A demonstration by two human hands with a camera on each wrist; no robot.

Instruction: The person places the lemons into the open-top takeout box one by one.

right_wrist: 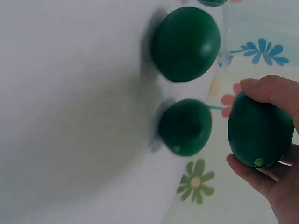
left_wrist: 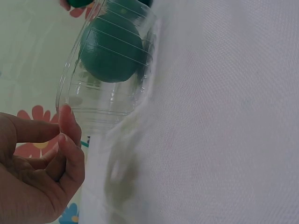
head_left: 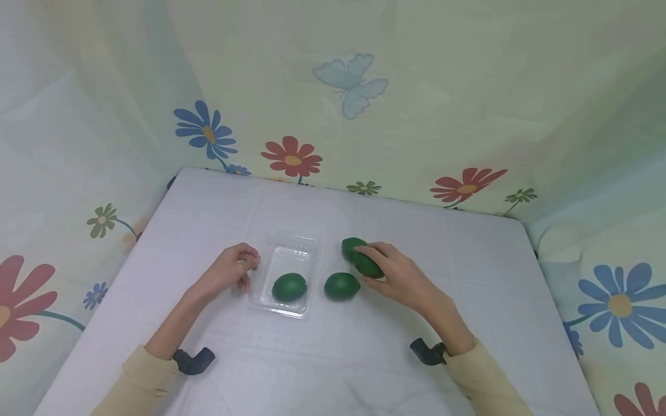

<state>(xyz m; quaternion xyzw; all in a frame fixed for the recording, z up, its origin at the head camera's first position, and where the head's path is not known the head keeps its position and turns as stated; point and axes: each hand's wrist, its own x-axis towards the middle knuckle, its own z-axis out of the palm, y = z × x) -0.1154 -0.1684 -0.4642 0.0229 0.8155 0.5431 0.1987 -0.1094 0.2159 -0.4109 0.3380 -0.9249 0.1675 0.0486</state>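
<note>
My right hand (head_left: 398, 274) grips a green lime (right_wrist: 260, 130), thumb on one side and fingers on the other. In the head view this lime overlaps another lime (head_left: 354, 248) behind it. A further lime (head_left: 341, 286) lies on the table just left of my right hand. A clear plastic box (head_left: 283, 314) stands left of these fruits with one lime (head_left: 289, 287) inside, towards its near end. My left hand (head_left: 231, 268) is at the box's left side, fingers loosely bent. One fingertip (left_wrist: 67, 114) is right at the box's rim, with nothing seen gripped.
A white cloth covers the table (head_left: 364, 358). Behind the table and at both sides hangs a pale curtain (head_left: 416, 104) with flowers and a butterfly. Dark devices (head_left: 195, 361) are strapped at both wrists, by the beige sleeves (head_left: 137, 384).
</note>
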